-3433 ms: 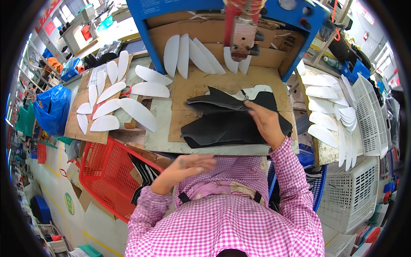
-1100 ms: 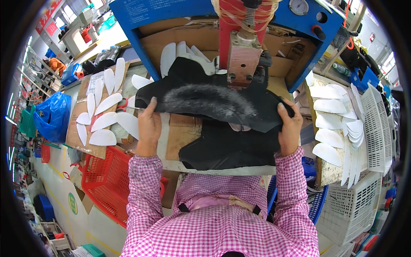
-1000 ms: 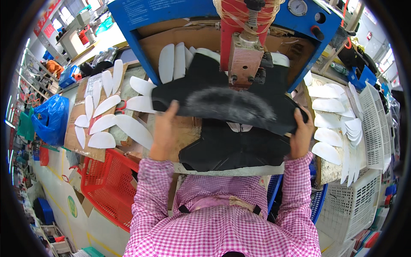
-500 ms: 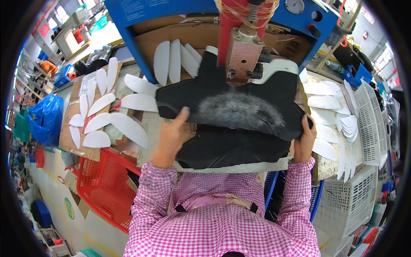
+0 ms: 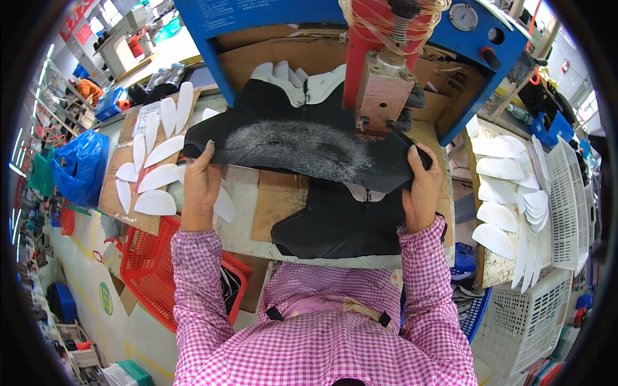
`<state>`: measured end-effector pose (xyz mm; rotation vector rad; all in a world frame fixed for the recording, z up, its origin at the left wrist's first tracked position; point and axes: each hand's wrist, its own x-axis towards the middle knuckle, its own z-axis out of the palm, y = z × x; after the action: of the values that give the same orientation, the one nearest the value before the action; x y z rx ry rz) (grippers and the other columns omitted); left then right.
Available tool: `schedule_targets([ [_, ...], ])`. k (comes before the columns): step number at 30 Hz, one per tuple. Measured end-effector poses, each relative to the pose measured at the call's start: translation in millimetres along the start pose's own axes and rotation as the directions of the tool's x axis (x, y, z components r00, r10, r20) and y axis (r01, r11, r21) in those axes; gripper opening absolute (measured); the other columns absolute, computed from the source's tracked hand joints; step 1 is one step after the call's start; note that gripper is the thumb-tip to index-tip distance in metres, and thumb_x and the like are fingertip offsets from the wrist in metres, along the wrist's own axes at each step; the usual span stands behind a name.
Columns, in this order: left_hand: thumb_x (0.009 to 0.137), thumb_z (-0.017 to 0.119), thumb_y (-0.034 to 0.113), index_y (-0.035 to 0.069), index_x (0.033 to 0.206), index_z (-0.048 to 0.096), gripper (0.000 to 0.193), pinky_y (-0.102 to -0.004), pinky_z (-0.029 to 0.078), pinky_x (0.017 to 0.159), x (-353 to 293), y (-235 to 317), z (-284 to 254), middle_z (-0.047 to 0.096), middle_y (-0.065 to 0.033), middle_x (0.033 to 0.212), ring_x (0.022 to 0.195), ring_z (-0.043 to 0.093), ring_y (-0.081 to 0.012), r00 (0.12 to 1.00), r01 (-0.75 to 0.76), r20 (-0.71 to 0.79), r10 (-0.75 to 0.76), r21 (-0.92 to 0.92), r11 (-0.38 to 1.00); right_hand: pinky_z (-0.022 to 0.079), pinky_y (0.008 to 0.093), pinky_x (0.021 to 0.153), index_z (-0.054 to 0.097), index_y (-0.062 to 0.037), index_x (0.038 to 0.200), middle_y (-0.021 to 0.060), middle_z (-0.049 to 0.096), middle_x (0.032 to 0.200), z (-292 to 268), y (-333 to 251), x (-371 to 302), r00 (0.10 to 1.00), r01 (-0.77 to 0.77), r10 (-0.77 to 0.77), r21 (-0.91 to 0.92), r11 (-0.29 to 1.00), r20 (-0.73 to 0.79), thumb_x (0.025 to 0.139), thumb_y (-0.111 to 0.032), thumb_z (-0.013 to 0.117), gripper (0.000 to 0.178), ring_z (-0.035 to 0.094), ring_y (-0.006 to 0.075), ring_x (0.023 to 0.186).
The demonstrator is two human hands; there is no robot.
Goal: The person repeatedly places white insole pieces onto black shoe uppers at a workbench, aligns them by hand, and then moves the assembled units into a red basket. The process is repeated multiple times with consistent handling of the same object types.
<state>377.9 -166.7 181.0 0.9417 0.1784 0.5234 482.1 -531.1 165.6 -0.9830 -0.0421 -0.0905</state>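
Black panel [image 5: 296, 149] at upper center, long axis left to right, white-trimmed edge [image 5: 325, 85] facing frame top — left hand [image 5: 201, 183] and right hand [image 5: 422, 190] pinching its ends, over a pale tabletop [image 5: 241, 193], workshop floor [image 5: 145, 325] lower left.

Bright, even light, washed-out window [image 5: 111, 11] upper left, bent edges, dark round vignette

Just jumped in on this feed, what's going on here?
A person's left hand and right hand hold a black sheet by its two ends, a whitish patch facing up. Its right part lies below or behind the machine's metal block in this view; I can't tell if they touch. A second black sheet lies on the table, partly hidden by the held one. Rounded white pieces are spread on cardboard at the left.
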Motion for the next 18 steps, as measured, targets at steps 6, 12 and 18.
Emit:
schedule_targets([
  [6,0.09,0.061,0.004,0.0,0.122,0.053,0.033,-0.0315,0.043,0.1,-6.5,-30.1,34.2,0.06,-0.0091,0.118,0.109,0.057,-0.0183,0.995,0.022,0.096,-0.025,0.032,0.999,0.055,0.0271,0.076,0.06,-0.0001,0.111,0.0117,0.065,0.102,-38.3,-28.8,-2.5,0.989,0.072,-0.081,-0.075,0.995,-0.125,0.09,-0.011,0.065,0.024,0.065,0.0174,0.089],
  [12,0.089,0.065,0.008,0.0,0.129,0.049,0.044,-0.0304,0.041,0.098,-33.8,-110.6,121.8,0.058,-0.0059,0.121,0.11,0.055,-0.0155,0.941,0.085,0.329,-0.08,-0.002,0.996,0.057,0.0301,0.079,0.059,0.002,0.111,0.015,0.065,0.105,-124.8,-89.1,-26.4,0.909,0.224,-0.279,-0.2,0.954,-0.31,0.091,-0.009,0.063,0.023,0.066,0.0215,0.09],
  [18,0.091,0.06,0.002,0.001,0.124,0.051,0.035,-0.0337,0.045,0.098,-16.7,-71.6,67.3,0.06,-0.0073,0.117,0.106,0.059,-0.019,0.987,0.046,0.154,-0.046,0.005,0.999,0.053,0.0267,0.079,0.06,0.0001,0.11,0.0098,0.065,0.101,-83.9,-55.4,-28.4,0.972,0.095,-0.137,-0.212,0.973,-0.191,0.089,-0.01,0.065,0.024,0.064,0.0167,0.089],
])
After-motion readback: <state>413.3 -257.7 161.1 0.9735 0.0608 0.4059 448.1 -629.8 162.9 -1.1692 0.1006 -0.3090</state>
